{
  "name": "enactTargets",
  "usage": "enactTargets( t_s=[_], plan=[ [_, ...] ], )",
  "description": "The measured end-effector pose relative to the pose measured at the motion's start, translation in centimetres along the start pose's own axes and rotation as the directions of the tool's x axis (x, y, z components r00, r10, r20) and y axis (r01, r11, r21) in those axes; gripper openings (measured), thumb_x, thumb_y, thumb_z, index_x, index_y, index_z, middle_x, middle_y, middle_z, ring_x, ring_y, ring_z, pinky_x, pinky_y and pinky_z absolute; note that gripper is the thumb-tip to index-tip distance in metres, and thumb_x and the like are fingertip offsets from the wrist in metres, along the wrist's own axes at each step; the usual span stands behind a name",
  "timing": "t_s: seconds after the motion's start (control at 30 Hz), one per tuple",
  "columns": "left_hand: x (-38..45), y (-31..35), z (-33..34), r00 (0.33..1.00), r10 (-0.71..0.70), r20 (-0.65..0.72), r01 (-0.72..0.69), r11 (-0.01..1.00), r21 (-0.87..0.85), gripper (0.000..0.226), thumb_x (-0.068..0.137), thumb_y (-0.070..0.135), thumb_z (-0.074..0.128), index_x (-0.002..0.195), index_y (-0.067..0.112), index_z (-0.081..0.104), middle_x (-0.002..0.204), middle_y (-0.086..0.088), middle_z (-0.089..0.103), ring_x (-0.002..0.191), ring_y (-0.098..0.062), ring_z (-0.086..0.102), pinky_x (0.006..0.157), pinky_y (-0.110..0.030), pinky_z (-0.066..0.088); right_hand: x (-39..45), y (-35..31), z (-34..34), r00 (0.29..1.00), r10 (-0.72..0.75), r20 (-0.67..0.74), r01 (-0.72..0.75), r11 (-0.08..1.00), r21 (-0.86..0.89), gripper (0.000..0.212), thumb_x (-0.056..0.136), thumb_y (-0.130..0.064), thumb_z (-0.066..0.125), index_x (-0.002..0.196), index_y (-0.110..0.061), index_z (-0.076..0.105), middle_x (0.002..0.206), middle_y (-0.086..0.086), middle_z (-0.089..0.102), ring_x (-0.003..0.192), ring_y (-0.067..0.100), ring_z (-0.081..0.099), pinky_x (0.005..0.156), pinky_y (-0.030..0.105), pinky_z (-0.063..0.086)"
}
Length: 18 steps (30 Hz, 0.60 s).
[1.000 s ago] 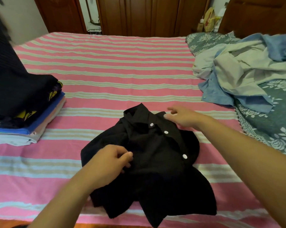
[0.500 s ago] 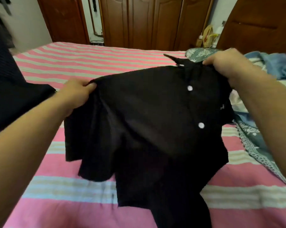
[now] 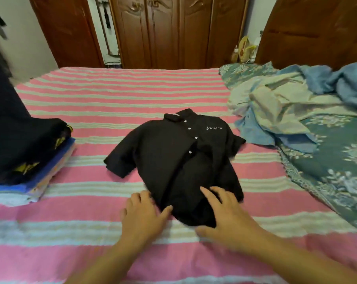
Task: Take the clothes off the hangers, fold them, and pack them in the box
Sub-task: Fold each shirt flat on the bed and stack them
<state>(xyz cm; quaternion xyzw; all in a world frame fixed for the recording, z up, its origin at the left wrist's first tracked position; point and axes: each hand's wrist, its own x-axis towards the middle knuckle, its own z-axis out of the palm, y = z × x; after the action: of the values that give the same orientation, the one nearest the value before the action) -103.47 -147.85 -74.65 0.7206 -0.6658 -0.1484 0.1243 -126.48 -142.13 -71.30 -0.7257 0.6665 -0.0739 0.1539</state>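
Spread front-up on the pink-and-white striped bedsheet (image 3: 116, 111), a black short-sleeved shirt with white buttons (image 3: 173, 156) lies with its collar toward the far side of the bed and its hem toward the person; a small white script mark shows on the chest (too small to read). Both sleeves stick out to the sides, and the lower hem looks slightly bunched. The left hand (image 3: 141, 217) rests palm-down at the shirt's near left corner, fingers straight and a little spread, the thumb touching the dark cloth; it grips nothing. The right hand (image 3: 227, 218) lies flat over the near right part of the hem, fingers extended and splayed on the fabric, thumb on the sheet just below it, again with no pinch or curl around the cloth. To the left, near the bed's edge, sits a stack of folded clothes, black on top over blue and pale layers (image 3: 30, 160). On the right, a loose heap of pale blue and cream garments (image 3: 286, 111) lies on a blue floral bedcover (image 3: 333, 160), well apart from the shirt. Brown wooden wardrobe doors (image 3: 173, 31) stand beyond the bed.
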Motion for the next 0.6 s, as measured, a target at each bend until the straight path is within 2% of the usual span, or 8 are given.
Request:
enactTargets(
  t_s=[0.07, 0.13, 0.27, 0.33, 0.43, 0.5, 0.57, 0.6],
  plan=[
    [-0.5, 1.9, 0.4, 0.994, -0.102, -0.029, 0.101, 0.995, -0.020, 0.053, 0.089, 0.060, 0.060, 0.120, 0.017, 0.057, 0.128, -0.009, 0.051, 0.123, -0.034, 0.047, 0.102, -0.044, 0.039, 1.0, 0.4, 0.2, 0.995, 0.019, -0.100, -0.032, 0.991, -0.132, 0.079, 0.087, -0.036, 0.061, 0.157, -0.032, 0.025, 0.141, 0.001, 0.045, 0.127, 0.027, 0.045, 0.103, 0.036, 0.042],
    [-0.1, 4.0, 0.2, 0.986, -0.167, -0.029, 0.143, 0.912, -0.385, 0.024, 0.093, 0.031, 0.060, 0.100, 0.008, 0.062, 0.111, -0.018, 0.061, 0.105, -0.039, 0.056, 0.095, -0.046, 0.045, 2.1, 1.3, -1.5, 0.960, 0.201, -0.196, -0.172, 0.973, 0.154, 0.056, 0.088, -0.016, 0.055, 0.141, -0.035, 0.051, 0.127, 0.002, 0.064, 0.114, 0.028, 0.059, 0.091, 0.035, 0.049],
    [2.3, 7.0, -6.3, 0.920, -0.346, 0.186, 0.193, -0.014, -0.981, 0.018, 0.091, 0.011, 0.043, 0.089, 0.014, 0.061, 0.094, -0.015, 0.067, 0.076, -0.028, 0.058, 0.077, -0.044, 0.049, 0.2, 3.8, -9.5, 0.922, 0.289, -0.257, -0.132, 0.859, 0.494, 0.037, 0.092, 0.001, 0.054, 0.109, -0.027, 0.070, 0.103, 0.004, 0.071, 0.099, 0.021, 0.063, 0.076, 0.028, 0.045],
    [3.8, 6.7, -9.7, 0.918, -0.315, 0.240, 0.183, -0.199, -0.963, 0.029, 0.095, 0.002, 0.040, 0.108, 0.009, 0.065, 0.100, -0.013, 0.071, 0.080, -0.030, 0.068, 0.076, -0.046, 0.056, -2.0, 5.3, -13.0, 0.881, 0.321, -0.346, -0.077, 0.820, 0.566, 0.033, 0.093, 0.005, 0.053, 0.097, -0.023, 0.070, 0.088, 0.004, 0.068, 0.086, 0.020, 0.061, 0.070, 0.027, 0.044],
    [4.7, 3.9, -14.2, 0.964, -0.238, 0.115, 0.209, 0.417, -0.885, 0.025, 0.090, 0.010, 0.052, 0.107, -0.001, 0.067, 0.095, -0.019, 0.068, 0.081, -0.032, 0.065, 0.064, -0.038, 0.051, -4.9, 8.8, -16.6, 0.668, 0.530, -0.522, -0.057, 0.736, 0.674, 0.019, 0.095, -0.002, 0.056, 0.096, -0.015, 0.069, 0.089, 0.013, 0.063, 0.079, 0.026, 0.057, 0.069, 0.035, 0.041],
    [3.9, 1.6, -16.8, 0.996, -0.090, 0.014, 0.089, 0.924, -0.372, 0.023, 0.094, 0.022, 0.058, 0.093, 0.000, 0.068, 0.090, -0.019, 0.067, 0.081, -0.032, 0.060, 0.068, -0.035, 0.044, -6.7, 10.7, -17.7, 0.472, 0.650, -0.596, -0.108, 0.713, 0.693, 0.023, 0.089, -0.014, 0.058, 0.104, -0.028, 0.068, 0.096, 0.011, 0.065, 0.089, 0.030, 0.061, 0.081, 0.042, 0.050],
    [2.5, 0.0, -18.3, 0.998, 0.022, 0.061, -0.030, 0.992, 0.126, 0.026, 0.102, 0.026, 0.051, 0.101, 0.006, 0.069, 0.104, -0.017, 0.068, 0.092, -0.033, 0.059, 0.077, -0.034, 0.043, -8.1, 12.3, -17.9, 0.440, 0.595, -0.672, -0.222, 0.798, 0.561, 0.023, 0.080, -0.022, 0.055, 0.098, -0.035, 0.063, 0.096, 0.008, 0.066, 0.089, 0.035, 0.064, 0.084, 0.053, 0.055],
    [1.7, -0.7, -18.7, 0.999, 0.021, 0.048, -0.035, 0.947, 0.318, 0.027, 0.103, 0.027, 0.047, 0.109, 0.011, 0.069, 0.113, -0.014, 0.068, 0.099, -0.034, 0.061, 0.081, -0.034, 0.045, -8.5, 13.0, -17.7, 0.554, 0.556, -0.619, -0.367, 0.831, 0.418, 0.020, 0.079, -0.021, 0.056, 0.095, -0.030, 0.063, 0.091, 0.011, 0.066, 0.083, 0.035, 0.064, 0.080, 0.053, 0.056]
  ],
)
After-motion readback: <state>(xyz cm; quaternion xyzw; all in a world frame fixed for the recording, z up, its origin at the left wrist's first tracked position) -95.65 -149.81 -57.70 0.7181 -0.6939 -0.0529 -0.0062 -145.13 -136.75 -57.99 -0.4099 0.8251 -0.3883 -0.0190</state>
